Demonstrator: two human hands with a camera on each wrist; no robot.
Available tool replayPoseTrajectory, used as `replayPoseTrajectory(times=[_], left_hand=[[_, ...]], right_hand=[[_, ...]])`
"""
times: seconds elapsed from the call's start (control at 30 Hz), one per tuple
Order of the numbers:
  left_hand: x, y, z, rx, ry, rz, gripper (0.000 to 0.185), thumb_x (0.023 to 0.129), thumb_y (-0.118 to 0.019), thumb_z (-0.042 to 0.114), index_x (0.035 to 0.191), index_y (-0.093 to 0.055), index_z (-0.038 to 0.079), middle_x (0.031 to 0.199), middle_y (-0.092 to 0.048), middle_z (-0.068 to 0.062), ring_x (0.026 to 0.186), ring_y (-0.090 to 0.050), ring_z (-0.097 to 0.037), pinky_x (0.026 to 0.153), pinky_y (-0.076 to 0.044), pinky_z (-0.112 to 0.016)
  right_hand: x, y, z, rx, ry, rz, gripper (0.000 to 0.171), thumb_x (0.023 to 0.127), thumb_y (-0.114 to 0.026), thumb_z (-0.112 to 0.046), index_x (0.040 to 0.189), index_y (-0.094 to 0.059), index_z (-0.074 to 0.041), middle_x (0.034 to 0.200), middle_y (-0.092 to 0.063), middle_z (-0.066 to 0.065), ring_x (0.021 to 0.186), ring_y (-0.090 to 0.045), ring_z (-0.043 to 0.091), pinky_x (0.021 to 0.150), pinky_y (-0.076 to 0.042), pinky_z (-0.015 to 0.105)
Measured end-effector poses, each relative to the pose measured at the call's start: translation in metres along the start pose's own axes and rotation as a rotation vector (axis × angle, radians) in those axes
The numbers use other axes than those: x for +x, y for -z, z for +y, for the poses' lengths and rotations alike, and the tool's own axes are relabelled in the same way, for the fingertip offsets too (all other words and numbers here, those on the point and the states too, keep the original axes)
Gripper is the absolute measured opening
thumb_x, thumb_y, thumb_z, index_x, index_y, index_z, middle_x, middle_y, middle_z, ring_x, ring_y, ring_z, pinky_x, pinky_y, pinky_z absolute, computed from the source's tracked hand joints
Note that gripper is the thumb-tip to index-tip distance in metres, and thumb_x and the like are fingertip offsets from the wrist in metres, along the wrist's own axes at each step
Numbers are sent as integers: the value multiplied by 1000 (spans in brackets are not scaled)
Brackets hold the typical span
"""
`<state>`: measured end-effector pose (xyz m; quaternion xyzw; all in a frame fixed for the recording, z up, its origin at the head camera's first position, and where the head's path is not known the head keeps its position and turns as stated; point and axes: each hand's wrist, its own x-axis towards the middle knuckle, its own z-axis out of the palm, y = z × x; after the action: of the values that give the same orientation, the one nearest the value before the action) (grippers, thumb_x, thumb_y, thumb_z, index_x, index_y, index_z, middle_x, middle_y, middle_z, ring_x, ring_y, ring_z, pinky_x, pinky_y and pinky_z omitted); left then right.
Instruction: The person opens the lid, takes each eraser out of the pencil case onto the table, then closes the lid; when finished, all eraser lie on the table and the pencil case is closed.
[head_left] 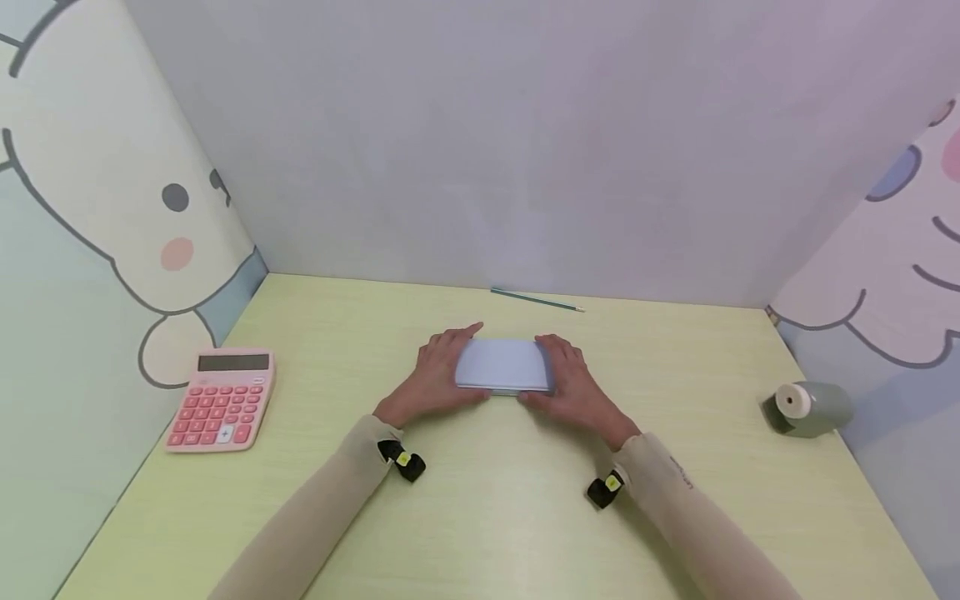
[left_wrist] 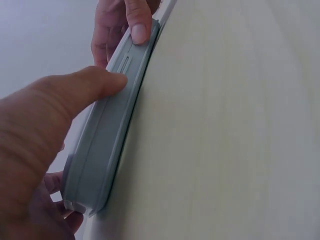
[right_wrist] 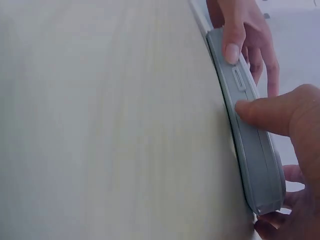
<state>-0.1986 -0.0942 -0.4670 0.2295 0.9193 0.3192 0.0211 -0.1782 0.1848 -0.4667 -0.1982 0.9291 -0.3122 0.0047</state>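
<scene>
A flat pale blue-grey case (head_left: 501,365) lies on the yellow-green table (head_left: 480,517), a little behind its middle. My left hand (head_left: 438,375) grips the case's left end and my right hand (head_left: 573,385) grips its right end. In the left wrist view the left thumb (left_wrist: 85,87) presses on the case's near edge (left_wrist: 105,145), with the fingers curled round behind it. The right wrist view shows the right thumb (right_wrist: 265,112) on the same edge of the case (right_wrist: 255,150), close to a small latch. The case is closed and rests flat on the table.
A pink calculator (head_left: 222,400) lies at the table's left edge. A green pencil (head_left: 536,300) rests along the back wall. A grey-green cylindrical sharpener (head_left: 810,408) lies on its side at the right. Panels with cartoon prints enclose the table on three sides.
</scene>
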Motion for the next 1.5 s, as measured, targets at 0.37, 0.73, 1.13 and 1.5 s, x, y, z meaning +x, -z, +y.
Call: replayPoseTrajectory(times=[0.37,0.73,1.13,1.5], left_hand=[[-1,-5,-2,-41,2,72,114,77,-93,44,170,-29,26,153,-59,-9,140,-50,-36,118,-37,-62],[0,-9,-6,-35,-23,140,114,72,-95,42,167,-35,22,145,-65,-10,130,-58,-35,110,-44,-59],[2,-8,-9,-83,-16,109,108,73,-96,44,163,-42,22,147,-64,-7,131,-58,-32,111,-43,-55],[2,20,-35,-305,15,20,84,86,-87,55,158,-51,33,155,-61,1,134,-62,-23,117,-49,-51]], right_hand=[[2,-8,-1,-42,-22,75,87,84,-89,-38,152,-43,-7,155,-51,22,137,-51,45,115,-46,61],[4,-14,-7,-49,-43,149,85,78,-95,-42,141,-50,-8,147,-59,20,127,-58,42,105,-53,57],[5,-14,-3,-21,-57,136,93,77,-95,-46,148,-48,-9,150,-56,16,131,-55,40,107,-51,57],[-7,4,23,216,-93,33,114,83,-93,-45,168,-22,-19,165,-45,13,143,-52,34,123,-41,58]])
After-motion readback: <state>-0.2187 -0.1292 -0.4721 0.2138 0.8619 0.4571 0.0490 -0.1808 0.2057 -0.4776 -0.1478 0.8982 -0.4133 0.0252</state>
